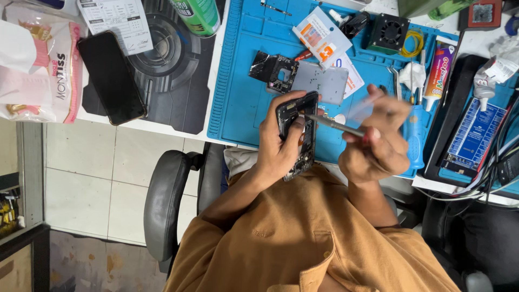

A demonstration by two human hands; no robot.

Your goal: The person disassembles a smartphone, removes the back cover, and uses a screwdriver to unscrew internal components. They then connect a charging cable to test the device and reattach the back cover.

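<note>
My left hand grips an opened black phone body, held upright above my lap at the desk edge. My right hand holds a thin grey metal tool, and its tip touches the inside of the phone near the top. Just beyond the hands, a grey phone back panel and a black camera-frame part lie on the blue work mat.
A black phone lies face up on a dark mat at the left, beside a pink tissue pack and a green can. A small fan, glue tube, tweezers and cables crowd the right side. A chair armrest sits below left.
</note>
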